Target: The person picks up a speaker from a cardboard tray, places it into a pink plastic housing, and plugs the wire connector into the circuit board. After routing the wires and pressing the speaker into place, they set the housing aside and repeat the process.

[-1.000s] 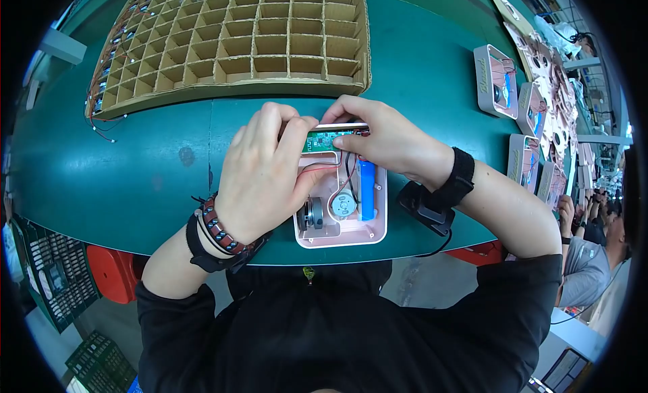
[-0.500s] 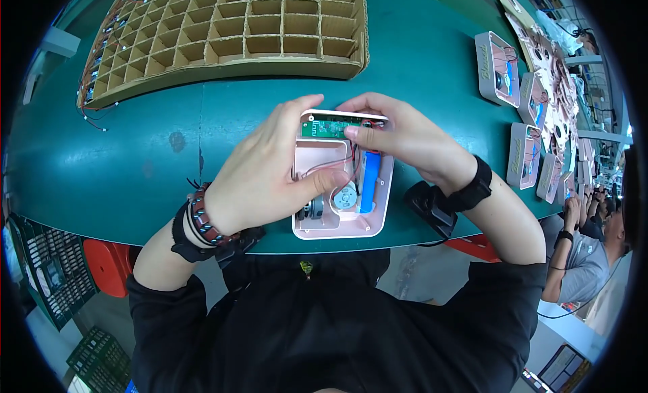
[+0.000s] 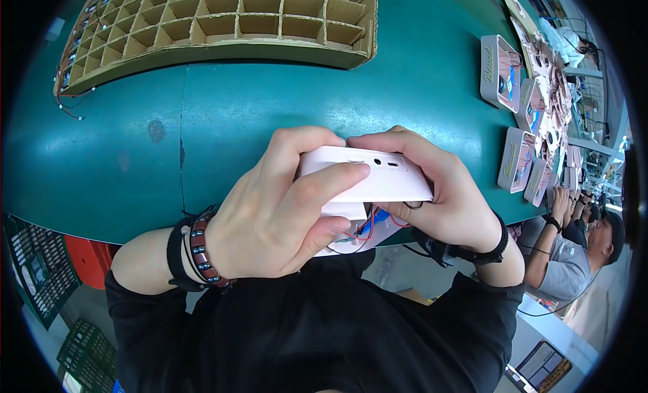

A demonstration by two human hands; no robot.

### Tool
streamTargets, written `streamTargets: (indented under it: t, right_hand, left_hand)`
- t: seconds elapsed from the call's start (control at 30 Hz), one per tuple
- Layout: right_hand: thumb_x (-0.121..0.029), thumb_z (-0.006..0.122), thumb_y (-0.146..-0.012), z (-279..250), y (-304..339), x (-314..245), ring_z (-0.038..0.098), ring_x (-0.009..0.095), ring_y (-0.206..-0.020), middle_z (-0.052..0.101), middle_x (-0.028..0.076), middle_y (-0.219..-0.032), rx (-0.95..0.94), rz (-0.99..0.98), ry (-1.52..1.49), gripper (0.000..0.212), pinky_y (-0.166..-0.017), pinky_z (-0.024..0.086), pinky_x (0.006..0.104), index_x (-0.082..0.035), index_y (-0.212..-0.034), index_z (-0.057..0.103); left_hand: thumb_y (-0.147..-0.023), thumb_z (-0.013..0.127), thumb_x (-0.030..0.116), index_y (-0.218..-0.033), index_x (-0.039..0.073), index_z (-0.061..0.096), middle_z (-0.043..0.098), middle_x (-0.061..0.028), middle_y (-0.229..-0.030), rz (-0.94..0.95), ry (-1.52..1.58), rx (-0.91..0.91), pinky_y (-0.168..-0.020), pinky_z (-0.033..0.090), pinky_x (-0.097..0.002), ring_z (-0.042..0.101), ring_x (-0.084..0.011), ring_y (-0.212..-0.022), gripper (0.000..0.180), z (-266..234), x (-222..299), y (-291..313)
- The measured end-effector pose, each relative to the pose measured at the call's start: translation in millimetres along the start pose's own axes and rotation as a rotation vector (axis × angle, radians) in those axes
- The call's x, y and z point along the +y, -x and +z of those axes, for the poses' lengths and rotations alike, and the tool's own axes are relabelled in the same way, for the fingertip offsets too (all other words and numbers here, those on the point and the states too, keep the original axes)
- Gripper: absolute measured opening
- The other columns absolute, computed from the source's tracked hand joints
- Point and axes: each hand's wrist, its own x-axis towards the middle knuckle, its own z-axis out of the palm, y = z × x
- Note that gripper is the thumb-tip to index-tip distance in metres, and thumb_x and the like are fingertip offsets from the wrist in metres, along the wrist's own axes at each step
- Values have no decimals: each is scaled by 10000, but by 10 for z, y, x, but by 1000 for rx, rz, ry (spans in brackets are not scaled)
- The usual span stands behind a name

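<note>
A pale pink plastic speaker casing [image 3: 401,187] is tilted up at the table's near edge, its end wall facing up. That wall has a round hole and small slots. My left hand [image 3: 263,204] grips the casing's left side, with the index finger lying across the end wall. Around the right corner, my right hand [image 3: 449,194] is closed, its thumb below by the open side. Red and black wires [image 3: 370,225] and part of a blue block show under the wall. The green circuit board is hidden now.
A cardboard box with dividers [image 3: 223,53] lies at the far left of the green table [image 3: 233,109]. Several similar casings [image 3: 499,72] stand at the right beside piled pink parts [image 3: 555,102]. A co-worker [image 3: 572,268] sits at the right. A red stool [image 3: 88,258] and a green crate [image 3: 44,268] are lower left.
The casing has been tipped from lying with its open inside up to showing its end wall. Both hands have shifted their grip, and my left index finger has moved onto that wall.
</note>
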Motion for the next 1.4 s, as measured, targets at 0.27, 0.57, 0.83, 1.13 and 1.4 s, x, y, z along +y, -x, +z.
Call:
streamTargets:
  t: [0.27, 0.57, 0.83, 1.13, 1.4]
  right_hand:
    - [135, 615, -704, 34, 30, -52, 596, 188, -1002, 611, 95, -1088, 29, 8, 50, 541, -884, 475, 298, -1, -1226, 596]
    - [10, 695, -772, 73, -21, 163, 533, 230, -1194, 516, 148, -1319, 44, -295, 147, 675, -1000, 426, 341, -12, -1394, 437]
    - [-62, 690, -856, 356, 516, 581, 447, 273, -1313, 243, 192, -1517, 220, -157, 106, 927, -1080, 378, 374, -108, -1547, 74]
    - [-45, 427, -1009, -678, 1112, 1532, 495, 177, -1212, 493, 93, -1362, 749, 97, -131, 417, -1024, 392, 299, -5, -1423, 391]
    - [-61, 684, -783, -364, 994, 934, 320, 400, -1363, 351, 190, -1462, 738, 248, 1091, 634, -1129, 260, 470, -102, -1384, 487]
  left_hand:
    - [-897, 612, 222, -1325, 53, 426, 441, -265, -1244, 43, -19, 60, -819, 489, -424, 528, -355, -1025, 497, 52, 60, -12]
    - [-771, 729, 61, -1313, 34, 442, 457, -238, -1218, 6, -68, 99, -814, 510, -429, 552, -382, -999, 614, 24, 77, 7]
    - [-886, 648, 184, -1304, -9, 410, 442, -258, -1271, 20, -36, 34, -914, 458, -443, 524, -383, -1080, 518, 86, -7, -129]
    - [-852, 706, 250, -1203, 22, 506, 489, -212, -1257, 89, -391, -60, -916, 468, -435, 534, -356, -1095, 464, -278, -6, -970]
    - [-867, 617, 282, -1039, 83, 673, 672, -158, -1117, -332, -1067, -180, -849, 522, -453, 639, -341, -1045, 269, -1376, -1216, -2898]
